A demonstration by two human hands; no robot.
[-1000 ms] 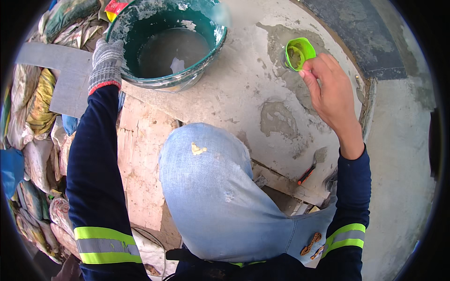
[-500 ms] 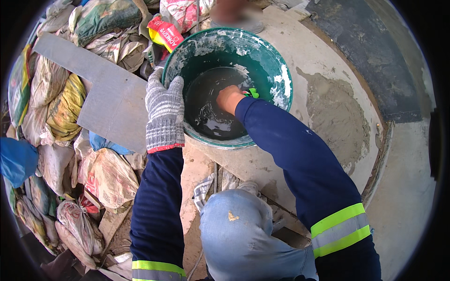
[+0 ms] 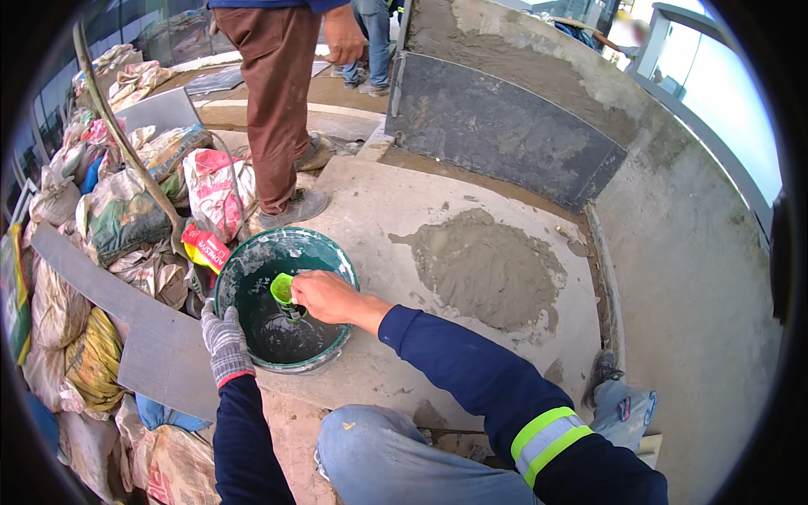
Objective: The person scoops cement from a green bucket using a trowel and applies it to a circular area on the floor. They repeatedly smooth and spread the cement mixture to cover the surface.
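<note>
A green bucket (image 3: 238, 282), its inner wall smeared with pale residue, stands on the slab and holds dark grey liquid (image 3: 295, 341). My left hand (image 3: 225, 343), in a grey-and-white knitted glove with a red cuff, grips the near-left rim, thumb inside and fingers outside. My bare right hand (image 3: 326, 296) is closed on a small bright green cup (image 3: 282, 289) above the liquid, inside the bucket's mouth. The cup's lower part is dark and wet. Its inside is hard to make out.
Wet grey mortar (image 3: 492, 273) is spread on the slab to the right. Filled sacks (image 3: 122, 219) and a grey sheet (image 3: 164, 353) lie left. Beyond the bucket stands a person in maroon trousers (image 3: 271, 93). A dark panel (image 3: 505, 122) leans against the wall at the back.
My right hand has risen from the liquid, bringing the green cup into fuller view. My left hand stays on the rim. The view has tilted up, showing people and the wall beyond.
</note>
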